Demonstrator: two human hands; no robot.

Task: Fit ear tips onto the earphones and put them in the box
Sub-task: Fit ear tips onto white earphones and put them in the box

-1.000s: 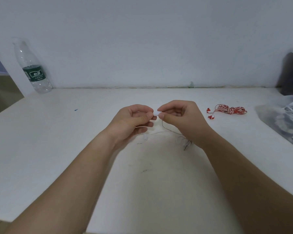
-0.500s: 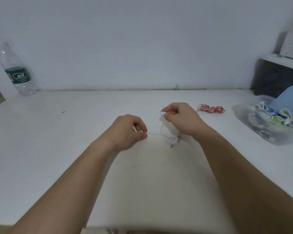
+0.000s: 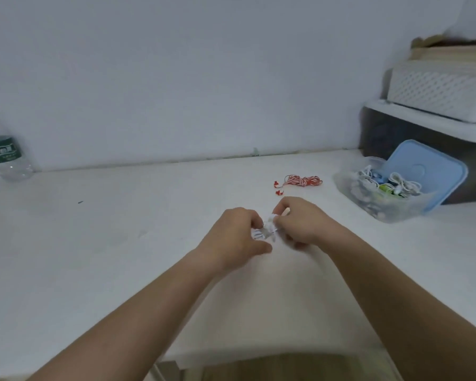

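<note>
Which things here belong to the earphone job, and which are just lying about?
In the job: white earphones, pinched by left hand and right hand; red-and-white earphones; clear box; blue lid.
Lying about: water bottle; dark bin; white mesh basket.

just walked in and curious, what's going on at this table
A person's left hand and right hand both pinch a small bundle of white earphones over the white table. A red-and-white pair lies coiled farther back, untouched. To the right stands an open clear box of other earphones, its blue lid propped behind it.
</note>
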